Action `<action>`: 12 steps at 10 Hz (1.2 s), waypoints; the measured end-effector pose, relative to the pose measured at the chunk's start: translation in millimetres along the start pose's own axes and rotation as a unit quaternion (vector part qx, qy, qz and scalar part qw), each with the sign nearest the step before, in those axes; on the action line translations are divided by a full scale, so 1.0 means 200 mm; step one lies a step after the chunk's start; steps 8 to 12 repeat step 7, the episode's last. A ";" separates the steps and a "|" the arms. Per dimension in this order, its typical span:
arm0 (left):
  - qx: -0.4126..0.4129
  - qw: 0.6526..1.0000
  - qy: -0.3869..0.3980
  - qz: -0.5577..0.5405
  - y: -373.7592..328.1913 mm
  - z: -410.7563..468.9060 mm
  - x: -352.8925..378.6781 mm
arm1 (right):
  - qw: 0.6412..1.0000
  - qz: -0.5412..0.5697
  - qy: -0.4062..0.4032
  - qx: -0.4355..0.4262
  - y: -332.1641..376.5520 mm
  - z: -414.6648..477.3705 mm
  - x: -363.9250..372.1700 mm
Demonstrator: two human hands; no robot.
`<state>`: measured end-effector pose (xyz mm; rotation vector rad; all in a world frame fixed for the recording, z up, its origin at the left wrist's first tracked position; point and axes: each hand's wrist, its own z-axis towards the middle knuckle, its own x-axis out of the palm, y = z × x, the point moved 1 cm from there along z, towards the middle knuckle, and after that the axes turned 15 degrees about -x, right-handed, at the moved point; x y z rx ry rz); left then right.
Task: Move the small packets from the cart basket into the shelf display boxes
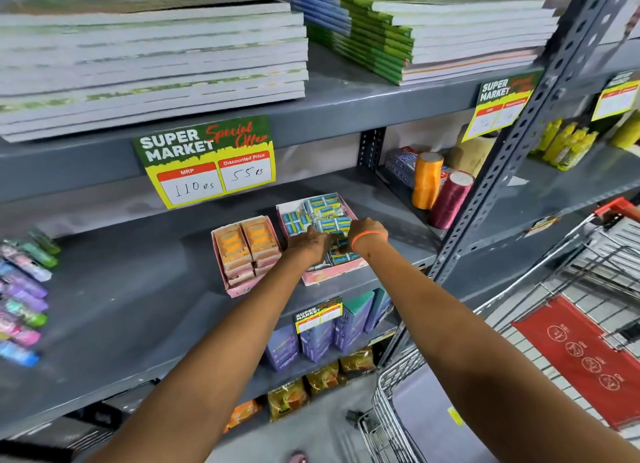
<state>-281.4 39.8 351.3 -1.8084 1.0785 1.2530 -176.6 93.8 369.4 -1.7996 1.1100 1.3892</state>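
Both hands are reached into the right-hand pink cardboard display box [313, 278] on the grey metal shelf [138, 307]. Small blue-and-yellow packets [323, 211] lie inside it, pressed beneath the left hand [311, 244] and right hand [367, 229]; neither grip can be told.

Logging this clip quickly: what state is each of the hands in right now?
Left hand: in the pink cardboard display box on small blue packets; grip cannot be told.
Right hand: same, cannot be told.

A grey metal shelf [138, 310] carries two pink display boxes side by side: the left box [242, 251] packed with orange packets, the right box [332, 274] with blue-and-yellow packets. Colourful lighters [24, 289] line its left edge.
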 end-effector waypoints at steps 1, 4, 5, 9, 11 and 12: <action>-0.014 0.999 0.011 0.031 0.00 0.02 0.00 | 1.000 -0.003 -0.015 -0.011 -0.01 0.01 0.01; -0.081 0.996 0.003 0.025 -0.09 0.04 0.02 | 0.999 0.009 -0.037 -0.038 -0.05 0.00 0.05; -0.063 0.998 0.014 0.027 -0.09 0.02 0.03 | 0.998 0.033 -0.030 -0.041 -0.06 -0.01 0.06; -0.008 0.998 -0.039 -0.054 -0.11 -0.04 -0.13 | 0.991 0.110 -0.068 -0.031 -0.11 -0.09 -0.10; -0.008 0.998 -0.039 -0.054 -0.11 -0.04 -0.13 | 0.991 0.110 -0.068 -0.031 -0.11 -0.09 -0.10; -0.008 0.998 -0.039 -0.054 -0.11 -0.04 -0.13 | 0.991 0.110 -0.068 -0.031 -0.11 -0.09 -0.10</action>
